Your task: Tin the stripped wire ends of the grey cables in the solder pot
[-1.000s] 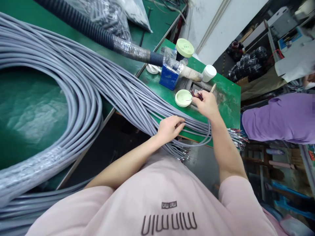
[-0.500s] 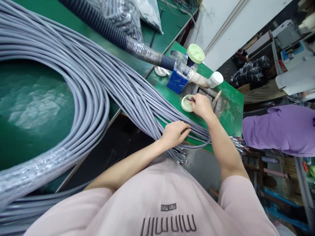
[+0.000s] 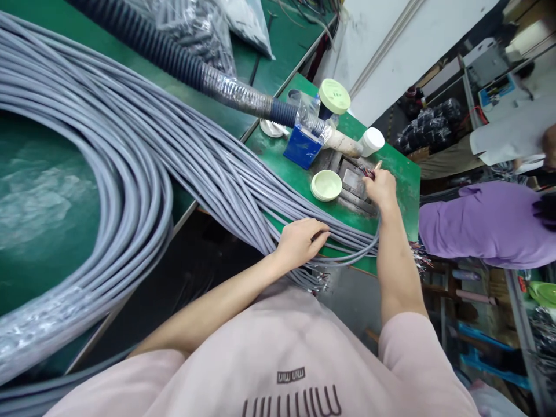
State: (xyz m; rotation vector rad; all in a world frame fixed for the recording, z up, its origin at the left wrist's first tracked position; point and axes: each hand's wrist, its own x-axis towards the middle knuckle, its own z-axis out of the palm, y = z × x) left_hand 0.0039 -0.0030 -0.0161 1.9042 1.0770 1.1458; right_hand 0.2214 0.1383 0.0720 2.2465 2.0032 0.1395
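Observation:
In my right hand (image 3: 382,188) is the end of a grey cable, pinched so that its thin coloured wires (image 3: 368,172) stick out to the left. These wires are over the edge of a square, grimy metal pot (image 3: 353,178) set on the green bench. Left of the pot stands a small pale green cup (image 3: 326,185), whose contents I cannot make out. My left hand (image 3: 300,240) is curled over the thick bundle of grey cables (image 3: 217,156), near its right end. Its fingertips are partly hidden.
A ribbed hose (image 3: 174,61) runs to a blue box (image 3: 303,146) behind the cup. Nearby are a lidded tub (image 3: 334,95) and a white jar (image 3: 372,141). Loose cable ends (image 3: 319,279) hang at the front edge. A person in purple (image 3: 478,226) is at the right.
My right hand has moved right with the cable end, from over the pale green cup to the metal pot. My left hand stays on the bundle. The view has shifted slightly.

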